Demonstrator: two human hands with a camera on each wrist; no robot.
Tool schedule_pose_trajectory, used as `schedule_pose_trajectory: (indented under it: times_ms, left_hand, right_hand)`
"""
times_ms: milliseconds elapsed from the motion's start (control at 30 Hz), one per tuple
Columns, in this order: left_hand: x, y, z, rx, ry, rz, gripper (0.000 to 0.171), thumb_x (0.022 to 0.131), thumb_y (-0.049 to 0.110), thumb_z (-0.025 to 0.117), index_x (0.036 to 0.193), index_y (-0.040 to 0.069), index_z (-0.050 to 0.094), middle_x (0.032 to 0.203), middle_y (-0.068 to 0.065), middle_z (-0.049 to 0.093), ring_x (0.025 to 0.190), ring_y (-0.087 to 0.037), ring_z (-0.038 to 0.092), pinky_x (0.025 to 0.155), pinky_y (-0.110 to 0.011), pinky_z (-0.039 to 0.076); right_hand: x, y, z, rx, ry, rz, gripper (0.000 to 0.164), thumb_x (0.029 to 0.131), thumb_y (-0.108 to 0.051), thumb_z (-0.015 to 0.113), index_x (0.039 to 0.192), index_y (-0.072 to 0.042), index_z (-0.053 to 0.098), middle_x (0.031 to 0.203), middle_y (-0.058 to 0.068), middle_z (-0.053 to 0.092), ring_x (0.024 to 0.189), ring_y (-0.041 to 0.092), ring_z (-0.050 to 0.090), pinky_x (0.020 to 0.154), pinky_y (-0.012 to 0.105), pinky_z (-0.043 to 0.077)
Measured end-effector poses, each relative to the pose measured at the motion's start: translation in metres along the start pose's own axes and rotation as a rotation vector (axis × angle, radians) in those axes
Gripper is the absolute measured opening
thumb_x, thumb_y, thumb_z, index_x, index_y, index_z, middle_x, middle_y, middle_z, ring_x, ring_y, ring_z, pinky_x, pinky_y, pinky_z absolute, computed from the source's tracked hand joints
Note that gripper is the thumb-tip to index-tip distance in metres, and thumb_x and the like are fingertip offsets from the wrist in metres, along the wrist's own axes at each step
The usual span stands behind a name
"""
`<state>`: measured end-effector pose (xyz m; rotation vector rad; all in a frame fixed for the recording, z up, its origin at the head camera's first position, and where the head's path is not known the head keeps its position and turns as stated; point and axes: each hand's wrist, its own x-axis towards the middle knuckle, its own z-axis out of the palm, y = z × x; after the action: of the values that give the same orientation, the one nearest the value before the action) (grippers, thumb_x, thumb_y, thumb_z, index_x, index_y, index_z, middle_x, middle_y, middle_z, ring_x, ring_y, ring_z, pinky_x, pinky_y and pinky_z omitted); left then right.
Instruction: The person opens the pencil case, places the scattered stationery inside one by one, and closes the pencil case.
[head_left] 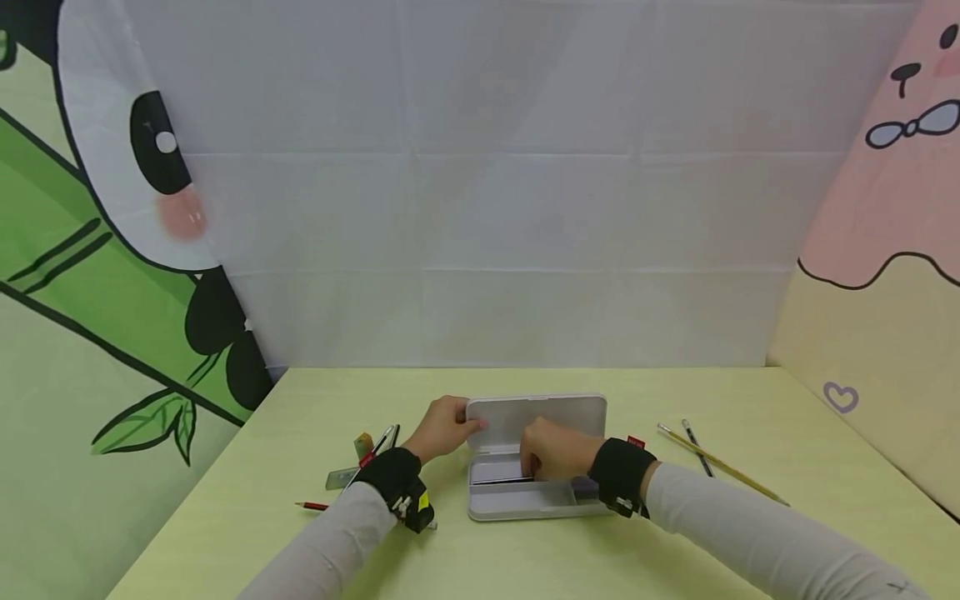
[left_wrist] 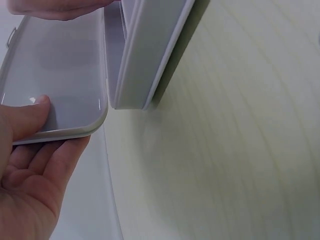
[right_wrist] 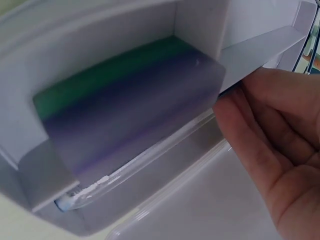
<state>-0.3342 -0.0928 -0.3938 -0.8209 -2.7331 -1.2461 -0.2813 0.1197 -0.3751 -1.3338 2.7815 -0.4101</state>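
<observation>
An open pale grey pencil case (head_left: 525, 502) lies on the table, its lid (head_left: 502, 417) tilted up at the back. My left hand (head_left: 442, 429) grips the lid's left edge, with the thumb on the inner face and the fingers behind, as the left wrist view shows. Inside the case, my right hand (head_left: 555, 450) has its thumb and fingers pinched together at a slim, clear-barrelled pen (right_wrist: 82, 197) in the rear compartment; the fingers partly hide it. A green and purple block, likely an eraser (right_wrist: 130, 110), sits in the small right compartment.
A yellow pencil (head_left: 731, 469) and a dark pencil (head_left: 699, 450) lie crossed to the right. Left of the case are a tan block (head_left: 363, 446), a grey flat piece (head_left: 342, 477), a red pencil (head_left: 311, 505) and pens (head_left: 383, 440), partly behind the left wrist.
</observation>
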Motion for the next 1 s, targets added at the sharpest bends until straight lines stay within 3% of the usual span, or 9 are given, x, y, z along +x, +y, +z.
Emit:
schedule_pose_trajectory:
  times_ms: [567, 733, 1000]
  left_hand:
    - [0.000, 0.002, 0.001, -0.005, -0.003, -0.031, 0.013, 0.087, 0.010, 0.069, 0.094, -0.001, 0.072, 0.087, -0.015, 0.074, 0.071, -0.010, 0.059, 0.061, -0.021, 0.045]
    - [-0.001, 0.002, 0.001, -0.002, -0.008, -0.020, 0.013, 0.088, 0.011, 0.068, 0.093, 0.000, 0.072, 0.085, -0.014, 0.074, 0.069, -0.008, 0.057, 0.061, -0.021, 0.043]
    - [-0.002, 0.001, 0.001, 0.004, 0.001, -0.010, 0.012, 0.087, 0.010, 0.069, 0.094, 0.000, 0.073, 0.086, -0.014, 0.075, 0.071, -0.009, 0.060, 0.062, -0.021, 0.045]
  right_hand:
    - [0.000, 0.005, 0.004, 0.008, -0.005, 0.004, 0.016, 0.071, 0.010, 0.073, 0.075, -0.005, 0.077, 0.070, 0.003, 0.073, 0.058, -0.001, 0.057, 0.055, 0.008, 0.043]
    - [-0.003, 0.005, -0.001, 0.000, 0.007, -0.013, 0.013, 0.070, 0.007, 0.076, 0.074, -0.005, 0.077, 0.069, 0.003, 0.073, 0.059, 0.001, 0.061, 0.056, 0.008, 0.045]
    - [-0.013, 0.005, -0.014, 0.000, 0.019, 0.026, 0.011, 0.069, 0.005, 0.078, 0.074, -0.004, 0.076, 0.069, 0.003, 0.073, 0.060, 0.001, 0.061, 0.058, 0.010, 0.047]
